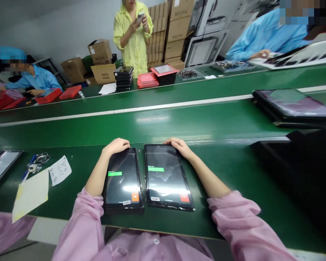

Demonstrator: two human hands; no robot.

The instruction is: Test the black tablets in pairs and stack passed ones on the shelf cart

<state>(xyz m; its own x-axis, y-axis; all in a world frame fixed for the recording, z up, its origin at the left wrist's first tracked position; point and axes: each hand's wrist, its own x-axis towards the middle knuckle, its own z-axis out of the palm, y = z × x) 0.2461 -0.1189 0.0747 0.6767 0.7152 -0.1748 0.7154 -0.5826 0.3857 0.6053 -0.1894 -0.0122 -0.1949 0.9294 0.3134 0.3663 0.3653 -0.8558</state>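
Two dark tablets lie side by side on the green bench, a narrow gap between them. The left tablet sits higher, apparently on a dark stack or case. The right tablet has clear film at its edges. Each lit screen shows a green bar, an orange-red square and a small white label. My left hand is closed over the left tablet's far left corner, its fingers bent and partly hidden. At the far right corner of the right tablet, my right hand curls its fingers over the top edge; the thumb is hidden.
Left of the tablets lie a yellowish sheet, a handwritten note and keys. Stacked tablets and a black box-like object stand right. Beyond the bench are red cases and several co-workers, one holding a phone.
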